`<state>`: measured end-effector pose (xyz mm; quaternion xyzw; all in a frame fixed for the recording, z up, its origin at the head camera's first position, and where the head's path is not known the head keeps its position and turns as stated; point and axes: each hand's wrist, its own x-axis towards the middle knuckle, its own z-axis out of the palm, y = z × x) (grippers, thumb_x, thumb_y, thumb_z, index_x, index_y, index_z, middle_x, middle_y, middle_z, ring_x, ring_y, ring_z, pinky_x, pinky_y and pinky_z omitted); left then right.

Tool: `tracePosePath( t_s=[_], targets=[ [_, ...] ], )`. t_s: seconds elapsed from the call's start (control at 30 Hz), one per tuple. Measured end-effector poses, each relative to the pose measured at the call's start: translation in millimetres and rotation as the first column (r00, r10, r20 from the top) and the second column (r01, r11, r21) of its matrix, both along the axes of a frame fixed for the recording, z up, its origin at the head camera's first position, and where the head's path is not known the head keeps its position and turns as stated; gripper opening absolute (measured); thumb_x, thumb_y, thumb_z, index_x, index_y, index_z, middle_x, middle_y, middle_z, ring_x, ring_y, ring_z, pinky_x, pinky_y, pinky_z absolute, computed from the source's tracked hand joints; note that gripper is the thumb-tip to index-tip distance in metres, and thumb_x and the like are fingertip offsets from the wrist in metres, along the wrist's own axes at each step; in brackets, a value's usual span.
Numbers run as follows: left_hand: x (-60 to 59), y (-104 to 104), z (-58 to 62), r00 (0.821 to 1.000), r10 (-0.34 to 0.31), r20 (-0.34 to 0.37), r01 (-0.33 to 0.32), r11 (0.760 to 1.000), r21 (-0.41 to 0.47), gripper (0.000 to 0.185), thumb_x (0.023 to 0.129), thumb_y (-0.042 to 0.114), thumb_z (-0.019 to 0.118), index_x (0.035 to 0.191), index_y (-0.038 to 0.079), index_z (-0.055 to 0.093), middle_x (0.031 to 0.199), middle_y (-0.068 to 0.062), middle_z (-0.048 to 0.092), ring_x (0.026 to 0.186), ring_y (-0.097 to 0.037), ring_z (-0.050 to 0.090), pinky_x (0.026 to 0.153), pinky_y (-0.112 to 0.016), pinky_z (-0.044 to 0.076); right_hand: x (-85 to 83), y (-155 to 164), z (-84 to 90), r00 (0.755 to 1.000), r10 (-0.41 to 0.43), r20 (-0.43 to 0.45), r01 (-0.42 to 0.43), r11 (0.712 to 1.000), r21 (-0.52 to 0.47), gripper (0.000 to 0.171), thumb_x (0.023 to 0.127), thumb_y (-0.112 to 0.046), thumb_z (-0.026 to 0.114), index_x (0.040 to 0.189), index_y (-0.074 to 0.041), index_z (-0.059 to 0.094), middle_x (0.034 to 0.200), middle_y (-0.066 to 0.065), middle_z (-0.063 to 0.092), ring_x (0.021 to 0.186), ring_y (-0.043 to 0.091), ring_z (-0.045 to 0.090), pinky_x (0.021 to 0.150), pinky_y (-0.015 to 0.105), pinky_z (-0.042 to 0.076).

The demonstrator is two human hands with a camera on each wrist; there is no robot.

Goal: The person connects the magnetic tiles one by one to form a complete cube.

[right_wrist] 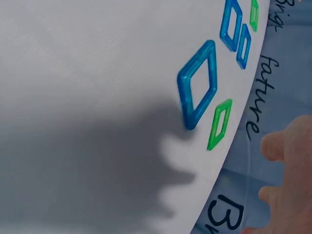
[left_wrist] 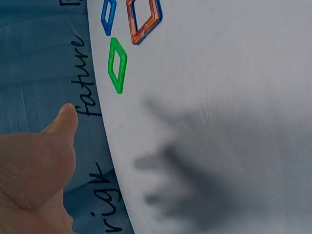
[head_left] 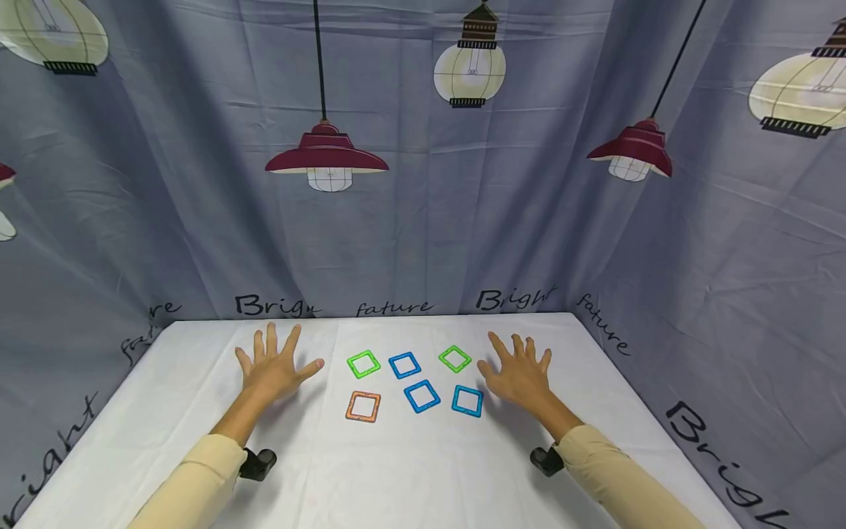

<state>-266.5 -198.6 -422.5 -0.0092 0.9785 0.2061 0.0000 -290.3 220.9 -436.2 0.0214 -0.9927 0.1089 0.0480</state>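
Note:
Several square plastic frames lie flat between my two hands in the head view. On the left are a green square frame (head_left: 352,368) and an orange square frame (head_left: 349,406). Three blue ones follow: one at the back (head_left: 393,369), a blue square frame in the middle (head_left: 411,400), and a blue square frame (head_left: 454,398) nearer the right. Another green square frame (head_left: 444,353) is closest to my right hand (head_left: 518,378), whose fingers are spread above the table, holding nothing. My left hand (head_left: 269,375) hovers with spread fingers left of the frames, also holding nothing.
A white cloth (head_left: 370,477) covers the table. Behind and beside it hangs a grey-blue curtain (head_left: 396,242) printed with lamps and lettering. Dark wrist cameras, one left (head_left: 259,464) and one right (head_left: 547,461), sit at the sleeves. Hand shadows fall on the cloth.

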Motion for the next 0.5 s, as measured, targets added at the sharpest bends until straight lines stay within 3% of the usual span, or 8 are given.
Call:
tracePosePath(
  t_s=[0.5],
  targets=[
    [-2.4, 29.7, 4.8, 0.997, -0.077, 0.031, 0.077, 0.997, 0.009, 0.089, 0.097, 0.055, 0.059, 0.162, 0.010, 0.020, 0.163, -0.037, 0.002, 0.150, -0.058, 0.001, 0.114, -0.079, -0.001, 3.2, -35.0, 9.1, 0.997, 0.075, 0.004, -0.075, 0.996, -0.043, 0.072, 0.098, -0.050, 0.053, 0.159, -0.018, 0.034, 0.156, 0.032, 0.035, 0.147, 0.052, 0.026, 0.113, 0.078, 0.011]
  ],
)
